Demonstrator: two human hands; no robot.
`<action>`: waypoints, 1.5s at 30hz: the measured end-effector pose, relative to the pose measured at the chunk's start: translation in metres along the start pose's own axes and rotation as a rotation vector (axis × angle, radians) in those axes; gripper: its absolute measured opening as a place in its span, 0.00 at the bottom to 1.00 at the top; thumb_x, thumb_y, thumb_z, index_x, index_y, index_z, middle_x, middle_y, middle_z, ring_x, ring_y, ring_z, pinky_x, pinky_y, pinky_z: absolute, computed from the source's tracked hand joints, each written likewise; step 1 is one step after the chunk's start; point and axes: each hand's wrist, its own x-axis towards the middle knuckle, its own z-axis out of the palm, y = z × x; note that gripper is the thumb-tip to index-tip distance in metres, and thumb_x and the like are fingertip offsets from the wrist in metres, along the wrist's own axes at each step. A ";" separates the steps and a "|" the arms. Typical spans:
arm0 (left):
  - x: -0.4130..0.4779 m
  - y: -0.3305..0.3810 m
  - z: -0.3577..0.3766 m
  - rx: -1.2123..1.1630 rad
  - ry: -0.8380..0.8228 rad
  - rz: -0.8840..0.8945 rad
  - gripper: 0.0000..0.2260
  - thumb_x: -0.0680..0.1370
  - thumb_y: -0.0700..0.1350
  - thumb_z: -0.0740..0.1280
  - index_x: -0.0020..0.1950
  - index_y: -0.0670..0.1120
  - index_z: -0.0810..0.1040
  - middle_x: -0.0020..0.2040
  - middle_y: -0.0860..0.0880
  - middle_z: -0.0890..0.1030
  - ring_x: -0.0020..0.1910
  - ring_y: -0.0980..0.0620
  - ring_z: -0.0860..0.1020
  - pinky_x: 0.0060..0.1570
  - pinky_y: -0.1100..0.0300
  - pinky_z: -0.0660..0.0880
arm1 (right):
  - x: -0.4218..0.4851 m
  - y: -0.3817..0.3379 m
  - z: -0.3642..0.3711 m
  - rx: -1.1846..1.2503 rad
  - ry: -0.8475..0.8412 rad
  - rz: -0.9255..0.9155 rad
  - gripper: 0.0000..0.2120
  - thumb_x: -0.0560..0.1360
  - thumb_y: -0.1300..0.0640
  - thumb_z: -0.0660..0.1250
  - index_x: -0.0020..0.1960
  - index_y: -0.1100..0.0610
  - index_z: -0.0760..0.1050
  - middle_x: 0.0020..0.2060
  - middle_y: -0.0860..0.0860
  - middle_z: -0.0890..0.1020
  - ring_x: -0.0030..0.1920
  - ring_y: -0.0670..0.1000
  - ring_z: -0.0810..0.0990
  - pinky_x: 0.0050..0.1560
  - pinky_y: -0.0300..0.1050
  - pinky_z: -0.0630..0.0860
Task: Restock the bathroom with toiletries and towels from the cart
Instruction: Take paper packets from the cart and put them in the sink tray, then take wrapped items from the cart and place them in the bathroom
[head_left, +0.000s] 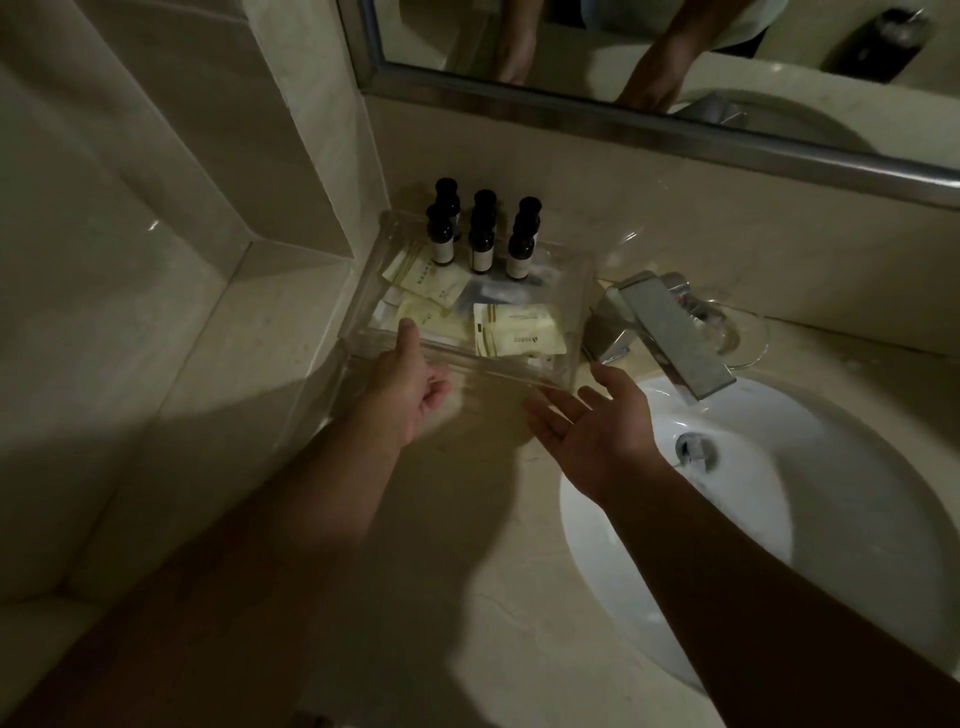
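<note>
The clear tray (493, 370) sat on the pale counter (467, 519) in the L back corner, btwn the tiled side wall (156, 234) and the faucet (670, 332). Dark bottles (480, 244) w/ light labels stood upright along its far edge, in what looked like 2 rows of 3, tho the back row may have been a reflection in the tray wall; couldn't tell. In front of them lay flat cream sachets (423, 278) toward the L side, and a bigger cream packet (519, 330) toward the near R side, all inside the tray.

The left hand (415, 384) gripped the tray's near wall close to its L corner: thumb laid over the rim and pointing into the tray, other fingers curled in front of the wall.

The right hand (592, 426) held nothing. Its palm faced up, fingers straight and slightly spread, tips just beside the tray's near R corner. Whether they touched it couldn't be told. Its forearm crossed over the L edge of the white sink (831, 493).

The faucet spout reached out over the basin, w/ the drain (696, 449) below it. A metal-framed mirror (675, 52) ran along the back wall above, showing both forearms. Lighting was dim, so label print wasn't readable.
</note>
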 end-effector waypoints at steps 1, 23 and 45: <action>-0.002 0.000 -0.001 0.007 -0.005 0.005 0.22 0.82 0.65 0.51 0.41 0.50 0.71 0.48 0.43 0.81 0.56 0.45 0.81 0.61 0.50 0.78 | -0.001 0.000 0.000 -0.014 0.006 -0.002 0.29 0.79 0.49 0.63 0.77 0.53 0.58 0.60 0.62 0.80 0.59 0.65 0.82 0.65 0.60 0.73; -0.174 0.077 0.022 0.504 -0.275 0.556 0.28 0.82 0.62 0.54 0.70 0.43 0.73 0.68 0.41 0.75 0.65 0.40 0.74 0.64 0.52 0.71 | -0.178 -0.094 -0.033 -0.298 0.136 -0.377 0.09 0.77 0.53 0.66 0.47 0.59 0.77 0.46 0.59 0.81 0.41 0.57 0.79 0.38 0.44 0.74; -0.593 0.014 0.178 0.808 -0.721 1.586 0.16 0.80 0.60 0.61 0.60 0.53 0.81 0.56 0.52 0.82 0.57 0.51 0.79 0.59 0.57 0.74 | -0.622 -0.143 -0.308 -0.583 0.784 -1.174 0.07 0.76 0.53 0.70 0.47 0.57 0.82 0.43 0.54 0.85 0.40 0.53 0.82 0.42 0.45 0.74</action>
